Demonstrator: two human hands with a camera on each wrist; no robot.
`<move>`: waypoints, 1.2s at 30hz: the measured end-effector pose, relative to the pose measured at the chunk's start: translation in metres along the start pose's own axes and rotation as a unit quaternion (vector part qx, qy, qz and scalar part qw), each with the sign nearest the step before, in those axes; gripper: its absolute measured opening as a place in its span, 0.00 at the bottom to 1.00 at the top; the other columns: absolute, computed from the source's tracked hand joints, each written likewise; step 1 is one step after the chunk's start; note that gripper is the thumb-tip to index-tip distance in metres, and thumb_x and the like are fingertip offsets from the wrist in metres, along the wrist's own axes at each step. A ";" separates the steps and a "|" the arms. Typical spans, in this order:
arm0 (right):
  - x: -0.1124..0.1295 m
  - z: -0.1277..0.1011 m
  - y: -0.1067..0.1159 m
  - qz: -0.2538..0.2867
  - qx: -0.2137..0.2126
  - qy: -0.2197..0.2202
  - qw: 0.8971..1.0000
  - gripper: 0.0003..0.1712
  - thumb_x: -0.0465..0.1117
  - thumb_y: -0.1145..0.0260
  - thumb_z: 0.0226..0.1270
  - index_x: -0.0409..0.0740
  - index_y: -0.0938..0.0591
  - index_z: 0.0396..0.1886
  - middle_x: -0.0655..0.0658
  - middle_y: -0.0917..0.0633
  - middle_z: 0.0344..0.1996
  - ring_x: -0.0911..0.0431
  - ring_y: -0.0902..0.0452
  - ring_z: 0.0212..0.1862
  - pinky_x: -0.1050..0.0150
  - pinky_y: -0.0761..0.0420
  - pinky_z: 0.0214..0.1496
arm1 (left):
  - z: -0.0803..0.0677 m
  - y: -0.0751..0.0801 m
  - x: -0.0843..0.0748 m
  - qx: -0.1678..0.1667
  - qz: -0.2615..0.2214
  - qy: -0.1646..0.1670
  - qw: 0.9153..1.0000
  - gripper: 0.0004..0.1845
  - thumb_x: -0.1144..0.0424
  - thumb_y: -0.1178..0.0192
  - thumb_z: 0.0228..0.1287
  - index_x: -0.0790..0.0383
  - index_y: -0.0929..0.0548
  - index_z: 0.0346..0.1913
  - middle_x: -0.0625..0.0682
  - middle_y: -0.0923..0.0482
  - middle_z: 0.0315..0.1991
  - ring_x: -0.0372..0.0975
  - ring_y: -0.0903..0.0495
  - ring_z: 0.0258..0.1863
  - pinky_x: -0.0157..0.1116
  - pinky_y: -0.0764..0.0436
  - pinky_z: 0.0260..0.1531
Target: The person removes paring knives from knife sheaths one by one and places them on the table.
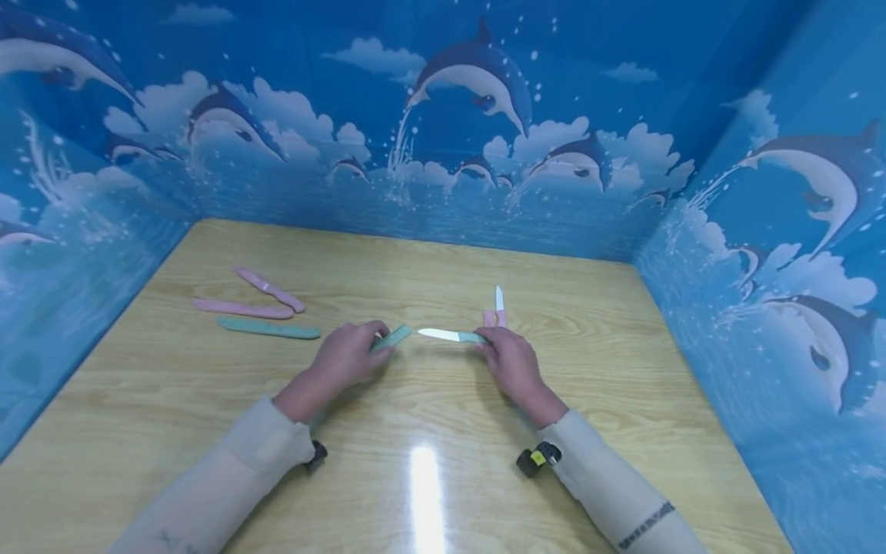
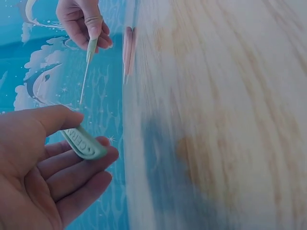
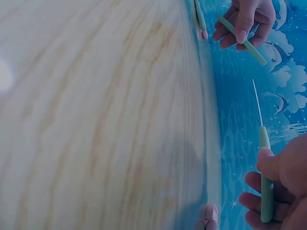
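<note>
Left hand pinches a slim green sheath, empty; right hand grips a green-handled white-bladed knife pointing toward it above the glossy wooden table

Two hands raised just above the table, facing each other.

The left hand curls its thumb over bent fingers in a pinch; the right hand closes its fingers in a grip, thumb on top. Both forearms, in pale sleeves, reach forward and angle inward, each with a small dark device at the wrist.
</note>
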State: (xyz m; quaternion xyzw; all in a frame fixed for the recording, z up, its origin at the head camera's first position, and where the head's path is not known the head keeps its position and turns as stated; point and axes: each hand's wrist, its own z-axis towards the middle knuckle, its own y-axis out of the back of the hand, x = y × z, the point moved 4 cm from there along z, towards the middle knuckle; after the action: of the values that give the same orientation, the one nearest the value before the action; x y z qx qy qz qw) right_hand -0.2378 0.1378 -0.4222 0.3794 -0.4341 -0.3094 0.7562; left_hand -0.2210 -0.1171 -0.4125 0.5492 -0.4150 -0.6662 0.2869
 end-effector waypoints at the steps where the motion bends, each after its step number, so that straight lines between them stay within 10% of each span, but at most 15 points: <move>1: 0.000 0.000 0.000 0.000 0.001 -0.002 1.000 0.12 0.35 0.30 0.61 0.40 0.15 0.45 0.41 0.12 0.40 0.47 0.16 0.43 0.50 0.17 0.45 | 0.000 -0.001 0.000 0.006 -0.007 0.004 1.000 0.18 0.56 0.34 0.63 0.64 0.19 0.50 0.57 0.14 0.37 0.40 0.18 0.24 0.45 0.17 0.38; 6: -0.001 0.000 0.000 0.007 0.005 -0.015 1.000 0.12 0.36 0.30 0.62 0.41 0.14 0.45 0.41 0.12 0.39 0.47 0.15 0.40 0.50 0.17 0.42 | 0.000 -0.003 0.002 0.021 -0.050 0.025 0.998 0.18 0.55 0.33 0.62 0.63 0.20 0.50 0.60 0.15 0.44 0.38 0.16 0.23 0.47 0.17 0.46; 12: -0.001 0.000 0.000 0.013 -0.001 -0.017 1.000 0.11 0.36 0.29 0.62 0.41 0.14 0.45 0.41 0.12 0.39 0.47 0.15 0.40 0.49 0.17 0.42 | 0.000 -0.005 0.004 0.028 -0.115 0.030 0.993 0.15 0.58 0.33 0.62 0.63 0.19 0.46 0.57 0.13 0.38 0.42 0.15 0.31 0.39 0.15 0.33; 27: 0.003 -0.002 0.000 0.020 -0.006 -0.024 0.999 0.12 0.38 0.30 0.62 0.41 0.15 0.46 0.45 0.14 0.25 0.60 0.33 0.16 0.59 0.24 0.25 | 0.001 -0.011 0.008 0.069 -0.277 0.097 0.953 0.11 0.60 0.40 0.69 0.62 0.25 0.48 0.52 0.13 0.39 0.39 0.28 0.17 0.28 0.36 0.10; 36: 0.007 -0.003 -0.001 0.032 -0.007 -0.029 0.999 0.13 0.38 0.29 0.61 0.43 0.15 0.46 0.43 0.12 0.36 0.46 0.17 0.32 0.48 0.18 0.40 | 0.002 -0.017 0.011 0.084 -0.357 0.106 0.924 0.13 0.65 0.42 0.70 0.66 0.28 0.53 0.58 0.14 0.42 0.43 0.14 0.38 0.40 0.15 0.42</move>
State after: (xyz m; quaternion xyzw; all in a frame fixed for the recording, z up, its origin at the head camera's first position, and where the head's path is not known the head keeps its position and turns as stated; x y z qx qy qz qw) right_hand -0.2322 0.1323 -0.4206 0.3508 -0.4654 -0.2984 0.7558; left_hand -0.2242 -0.1172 -0.4324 0.7506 -0.2129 -0.6250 0.0259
